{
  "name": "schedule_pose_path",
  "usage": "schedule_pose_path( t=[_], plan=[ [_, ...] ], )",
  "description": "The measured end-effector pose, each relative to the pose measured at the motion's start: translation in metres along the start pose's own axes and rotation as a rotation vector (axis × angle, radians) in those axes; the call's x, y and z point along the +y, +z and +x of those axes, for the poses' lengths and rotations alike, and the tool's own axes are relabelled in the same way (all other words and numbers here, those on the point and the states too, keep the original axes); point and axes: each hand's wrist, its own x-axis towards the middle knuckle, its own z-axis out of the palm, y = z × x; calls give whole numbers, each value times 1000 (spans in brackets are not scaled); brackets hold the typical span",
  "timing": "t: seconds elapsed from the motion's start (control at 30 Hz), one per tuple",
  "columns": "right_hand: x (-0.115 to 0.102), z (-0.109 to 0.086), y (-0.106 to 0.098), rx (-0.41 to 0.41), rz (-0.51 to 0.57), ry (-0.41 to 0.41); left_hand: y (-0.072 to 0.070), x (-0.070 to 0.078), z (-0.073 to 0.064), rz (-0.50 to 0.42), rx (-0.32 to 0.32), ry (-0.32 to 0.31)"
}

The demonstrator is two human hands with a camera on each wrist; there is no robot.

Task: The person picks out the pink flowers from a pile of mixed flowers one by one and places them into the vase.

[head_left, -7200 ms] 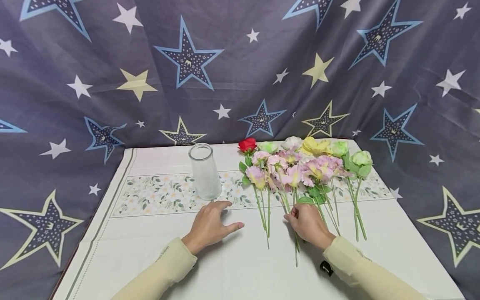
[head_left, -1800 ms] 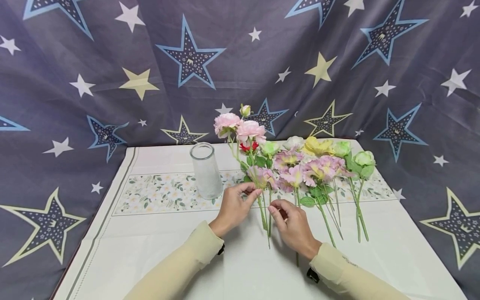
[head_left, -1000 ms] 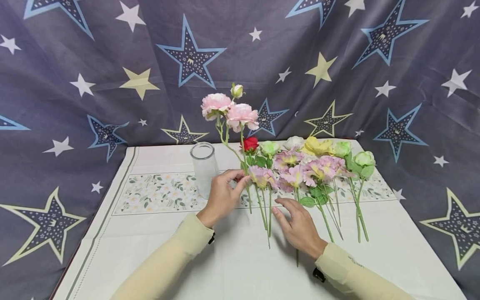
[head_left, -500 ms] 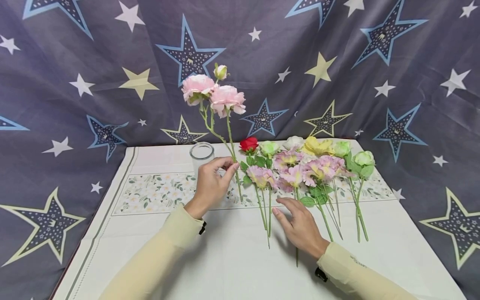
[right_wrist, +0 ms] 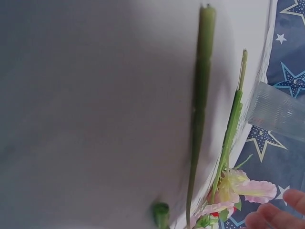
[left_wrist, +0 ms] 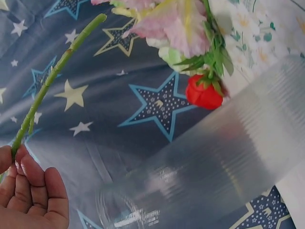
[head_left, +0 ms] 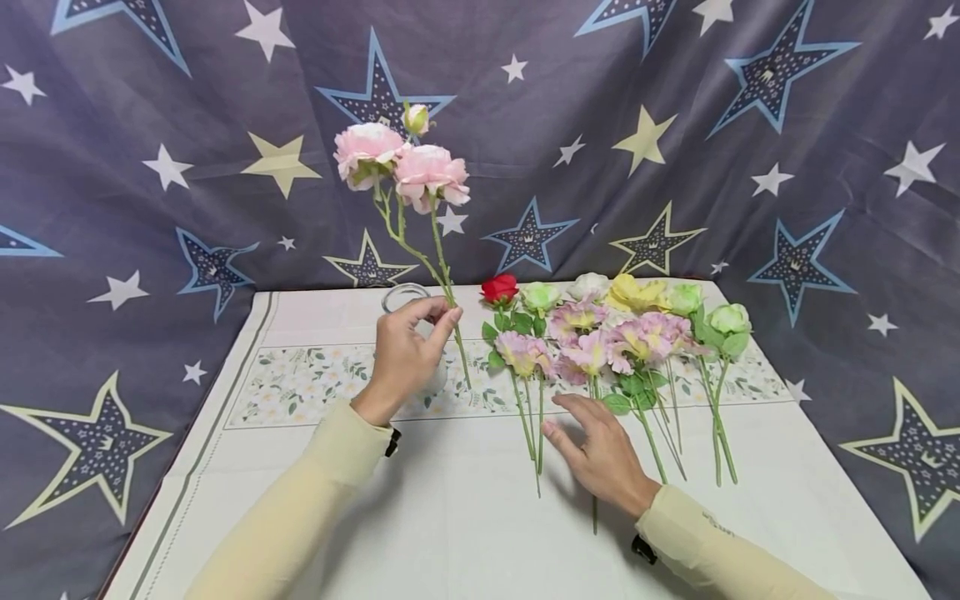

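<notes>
My left hand (head_left: 401, 354) pinches the stem of a pink artificial peony spray (head_left: 431, 173), with two full blooms and a bud, held upright above the table. In the left wrist view the lower stem (left_wrist: 45, 88) sticks out past the thumb and fingertips. Behind this hand stands a clear ribbed glass vase (left_wrist: 205, 157), mostly hidden in the head view except its rim. My right hand (head_left: 603, 458) hovers with relaxed, spread fingers by the flower stems, holding nothing. Nearest to it are lilac-and-yellow flowers (head_left: 585, 354) lying on the table.
A red rose (head_left: 499, 289), a yellow flower (head_left: 636, 293), a white bloom (head_left: 588, 286) and green roses (head_left: 727, 318) lie at the back right, stems toward the front. A white tablecloth (head_left: 465, 517) with a floral band covers the table; a star-patterned curtain (head_left: 480, 125) hangs behind.
The peony spray was picked from the pile and passed into the left hand, which has lifted it up and leftward toward the vase. The right hand let go and stays near the stems.
</notes>
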Motion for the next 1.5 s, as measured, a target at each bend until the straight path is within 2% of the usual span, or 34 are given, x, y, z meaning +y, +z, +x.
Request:
schedule_pose_path(
  t=[0.6,1.0,1.5],
  plan=[
    [-6,6,-2,2,12,-40,-29,1,30,65,86,22],
    [-5,7,-2,9,13,-43,-46,0,49,126,136,5],
    [-3,7,-2,10,17,-42,-64,-10,65,150,282,-89]
  ],
)
